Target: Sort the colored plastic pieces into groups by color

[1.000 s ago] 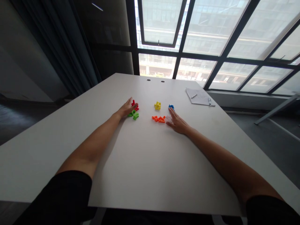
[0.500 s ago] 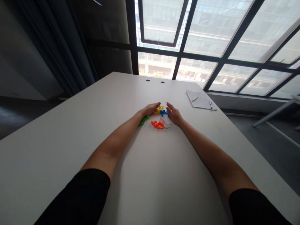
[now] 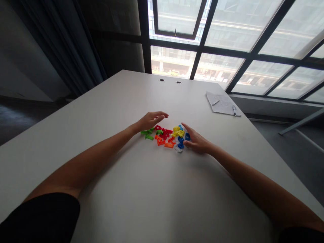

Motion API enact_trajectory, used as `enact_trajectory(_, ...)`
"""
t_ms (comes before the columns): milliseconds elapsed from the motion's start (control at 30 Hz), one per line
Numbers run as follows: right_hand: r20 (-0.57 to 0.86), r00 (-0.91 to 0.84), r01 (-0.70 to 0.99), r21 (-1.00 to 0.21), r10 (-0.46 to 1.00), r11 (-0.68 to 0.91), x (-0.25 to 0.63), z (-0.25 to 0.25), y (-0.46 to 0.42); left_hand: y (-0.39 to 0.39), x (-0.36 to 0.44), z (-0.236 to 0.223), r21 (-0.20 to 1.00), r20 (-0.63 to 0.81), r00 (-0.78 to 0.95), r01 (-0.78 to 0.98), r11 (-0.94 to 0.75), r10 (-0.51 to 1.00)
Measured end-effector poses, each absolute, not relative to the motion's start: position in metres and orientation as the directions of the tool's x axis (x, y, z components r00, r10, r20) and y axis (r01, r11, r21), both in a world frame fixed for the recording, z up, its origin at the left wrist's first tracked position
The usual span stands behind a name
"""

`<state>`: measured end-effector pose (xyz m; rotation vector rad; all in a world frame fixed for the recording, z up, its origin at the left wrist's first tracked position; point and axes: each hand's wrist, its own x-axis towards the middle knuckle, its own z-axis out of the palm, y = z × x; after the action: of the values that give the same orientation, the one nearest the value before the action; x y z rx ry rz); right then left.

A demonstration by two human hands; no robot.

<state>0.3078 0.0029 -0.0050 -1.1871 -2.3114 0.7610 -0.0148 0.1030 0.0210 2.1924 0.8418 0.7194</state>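
1. A heap of small plastic pieces (image 3: 165, 137) is seen near the middle of a white table (image 3: 76, 145). The pieces are pushed close together, and some lie on top of others.
2. Green pieces (image 3: 148, 134) are found at the left end of the heap. Red pieces (image 3: 164, 133) and orange pieces (image 3: 162, 141) are in the middle. Yellow pieces (image 3: 178, 132) and blue pieces (image 3: 180, 141) are at the right end, and a clear piece (image 3: 178, 149) is at the near edge.
3. The left hand (image 3: 150, 121) is held open, palm down, with the fingers straight. Nothing is held in it. It is just beside the green pieces.
4. The right hand (image 3: 196, 143) is held partly open, with the fingers a little bent. The blue pieces are touched by it, but no piece is seen held.
5. A sheet of paper (image 3: 221, 103) is on the far right of the table, and a pen (image 3: 234, 110) is lying by its edge.
6. A big window (image 3: 217, 64) is seen past the table, and a dark curtain (image 3: 58, 44) hangs on the left.
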Motion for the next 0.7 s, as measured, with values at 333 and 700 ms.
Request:
enact_trajectory(333, 0.079, -0.578, 0.709, -0.445, 0.813, 0.547, 0.267, -0.011, -0.002, 0.022, -0.033, -0.009, 0.557, 0.210, 0.696, 0.492, -0.669, 0.687)
enact_trajectory(700, 0.161, -0.594, 0.667, -0.450, 0.788, 0.594, 0.289, -0.011, -0.047, -0.026, -0.077, 0.014, 0.447, 0.374, 0.628, 0.523, -0.726, 0.683)
